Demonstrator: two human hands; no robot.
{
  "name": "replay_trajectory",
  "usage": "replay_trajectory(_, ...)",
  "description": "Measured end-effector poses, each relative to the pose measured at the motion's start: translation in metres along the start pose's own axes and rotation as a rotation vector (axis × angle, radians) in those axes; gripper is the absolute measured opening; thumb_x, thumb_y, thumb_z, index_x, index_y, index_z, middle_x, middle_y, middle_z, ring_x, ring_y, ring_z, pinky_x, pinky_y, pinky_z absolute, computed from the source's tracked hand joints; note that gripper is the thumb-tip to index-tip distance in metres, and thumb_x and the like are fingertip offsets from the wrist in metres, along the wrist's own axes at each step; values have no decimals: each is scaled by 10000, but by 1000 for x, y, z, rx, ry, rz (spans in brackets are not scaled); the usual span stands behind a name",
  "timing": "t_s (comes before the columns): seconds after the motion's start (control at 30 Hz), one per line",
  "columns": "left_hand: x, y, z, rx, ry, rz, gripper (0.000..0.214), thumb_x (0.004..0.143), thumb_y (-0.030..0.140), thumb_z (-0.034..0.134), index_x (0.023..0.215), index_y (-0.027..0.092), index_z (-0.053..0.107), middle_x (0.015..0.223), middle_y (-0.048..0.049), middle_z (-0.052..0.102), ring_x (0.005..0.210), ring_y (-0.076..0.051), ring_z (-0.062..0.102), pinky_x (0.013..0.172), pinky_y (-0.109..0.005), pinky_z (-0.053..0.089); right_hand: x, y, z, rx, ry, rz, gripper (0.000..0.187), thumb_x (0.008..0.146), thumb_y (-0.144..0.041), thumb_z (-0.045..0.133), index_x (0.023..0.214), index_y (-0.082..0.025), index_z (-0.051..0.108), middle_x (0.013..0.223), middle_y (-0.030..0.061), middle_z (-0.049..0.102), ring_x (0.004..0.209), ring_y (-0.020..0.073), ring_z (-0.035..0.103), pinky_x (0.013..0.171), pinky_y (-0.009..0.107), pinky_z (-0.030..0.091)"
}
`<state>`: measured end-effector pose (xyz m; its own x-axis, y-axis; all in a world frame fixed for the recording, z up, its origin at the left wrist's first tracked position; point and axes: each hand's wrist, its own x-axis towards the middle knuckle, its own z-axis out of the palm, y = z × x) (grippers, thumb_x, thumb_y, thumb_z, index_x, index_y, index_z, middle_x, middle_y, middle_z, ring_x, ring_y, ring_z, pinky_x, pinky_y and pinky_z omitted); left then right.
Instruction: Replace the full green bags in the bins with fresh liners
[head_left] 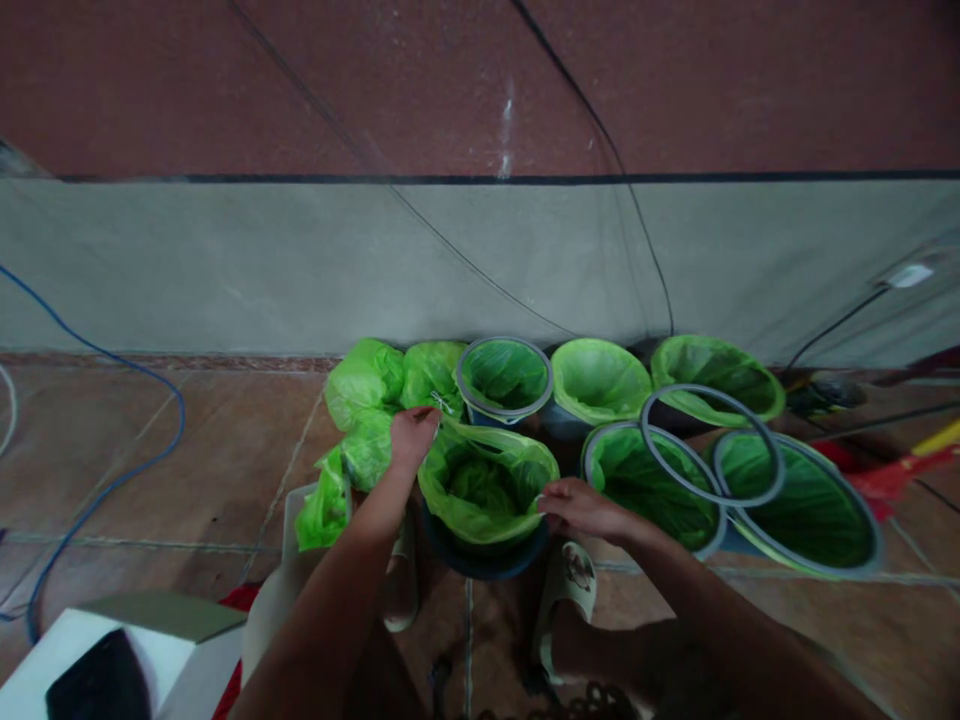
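Between the person's sandalled feet stands a dark bucket [487, 562], and a green bag [484, 485] sits in its mouth, crumpled, with its edge folded out over the rim. At the bucket's far left rim the left hand [412, 437] has its fingers drawn together, pinching a raised bit of the bag's edge. At the right rim the right hand [578, 508] lies low with curled fingers touching the plastic; whether it grips the bag cannot be told. The bucket thus sits between the two hands, close to the person.

Left of the bucket and just beyond it lies a heap of loose green bags [365, 402]. Behind and to the right of the bucket stand five more lined buckets [600, 382], and a loose grey ring [709, 394] rests across the two nearest on the right. The bucket stands on a brown tiled floor [187, 470]. A blue cable [112, 482] curves over the floor well to the left of the bucket. Beyond the bucket rises a wall [300, 260], grey below and dark red above, with black wires across it.
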<state>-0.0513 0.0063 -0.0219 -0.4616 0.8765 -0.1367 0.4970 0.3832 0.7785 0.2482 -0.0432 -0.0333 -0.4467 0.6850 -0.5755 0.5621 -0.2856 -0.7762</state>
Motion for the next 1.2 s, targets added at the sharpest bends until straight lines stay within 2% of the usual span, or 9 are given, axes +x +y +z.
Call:
replay_trajectory(0.17,-1,21,-12,-277,102,73,317,778,349,617,961,129,754,963,-59,769,925,-208,690,851,-290,525,0,-26,-16,19,153,-212,268,794,-417,585,739,-161,642,680,6,624,669,131,557,656,244,434)
replay_trajectory(0.27,-11,47,-24,-433,113,209,300,787,350,621,966,149,754,979,-62,762,936,-201,687,871,-319,531,-8,-60,-21,186,341,-410,261,790,-436,630,791,-176,662,1025,50,689,942,174,607,861,287,450)
replay_trajectory(0.33,-22,66,-31,-521,66,321,262,778,352,647,933,174,761,953,-48,762,927,-201,687,888,-343,530,-14,-84,-22,340,374,-502,266,788,-451,649,812,-186,657,1146,52,672,1059,188,596,943,309,430)
replay_trajectory(0.47,-43,95,-35,-553,-99,390,222,771,375,680,891,207,762,922,-33,758,905,-197,684,880,-351,532,-14,-111,-15,708,257,-493,274,799,-469,657,846,-201,623,952,17,700,841,144,643,848,322,480)
replay_trajectory(0.57,-51,103,-29,-615,-273,398,248,763,396,692,894,196,756,929,-40,751,912,-202,679,878,-349,525,-5,-110,-5,782,232,-476,244,765,-409,720,804,-190,621,939,-14,671,632,71,555,674,246,458)
replay_trajectory(0.77,-50,94,1,-834,-512,328,270,755,343,703,969,179,713,938,-40,739,922,-187,670,896,-328,497,5,-103,13,629,-69,-488,234,781,-384,719,780,-161,644,808,-1,642,683,98,557,687,250,437)
replay_trajectory(0.9,-51,71,31,-933,-485,163,310,795,344,630,1069,202,653,1021,-29,718,902,-158,658,901,-329,479,5,-105,4,749,62,-457,232,742,-377,752,776,-171,651,764,-5,631,699,100,555,680,236,447)
replay_trajectory(1.07,-64,43,49,-529,-745,278,218,827,311,562,867,148,702,767,-25,688,753,-146,613,788,-282,461,8,-99,-17,857,183,-407,256,686,-386,778,772,-185,642,784,-1,648,653,98,561,653,245,474)
replay_trajectory(1.2,-62,30,55,-285,-561,295,251,867,276,484,828,152,699,617,16,594,576,-108,519,606,-234,394,15,-87,-27,729,476,-245,202,702,-353,722,732,-185,613,693,-15,613,574,92,534,632,254,482)
